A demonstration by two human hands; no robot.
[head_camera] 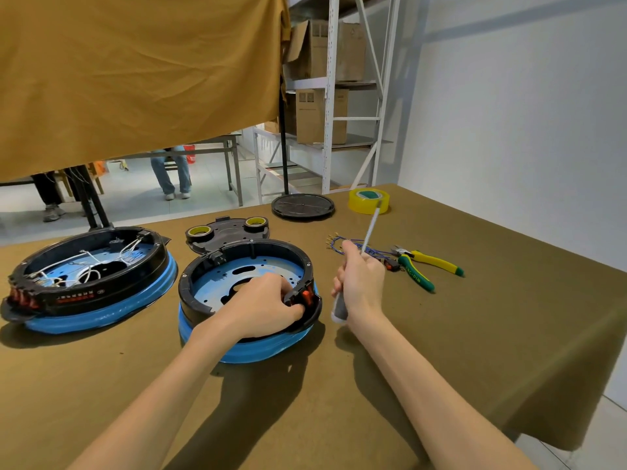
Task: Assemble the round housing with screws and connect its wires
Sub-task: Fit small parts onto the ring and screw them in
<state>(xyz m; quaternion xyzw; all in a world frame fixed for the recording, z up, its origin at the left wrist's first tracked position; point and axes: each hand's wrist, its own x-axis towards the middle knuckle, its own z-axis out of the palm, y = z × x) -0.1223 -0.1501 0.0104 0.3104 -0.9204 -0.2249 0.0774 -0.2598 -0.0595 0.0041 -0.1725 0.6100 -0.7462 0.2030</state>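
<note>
Housing (pixel 249 300) sits flat on the tabletop (pixel 475 334), open side up, near the front middle. It is round, with a black ring on top, a blue band below and a blue plate with holes inside. An orange switch (pixel 306 295) sits in its right rim. The left hand (pixel 263 308) reaches into it, fingers curled on the rim by the switch. The right hand (pixel 361 283) grips a screwdriver (pixel 368 232), fingers wrapped round the grey handle; the shaft points up and away. A second housing (pixel 91 283) with white wires lies to the left. Blue wires (pixel 353 244) and pliers (pixel 425 266) lie to the right, with open cloth before the right edge.
</note>
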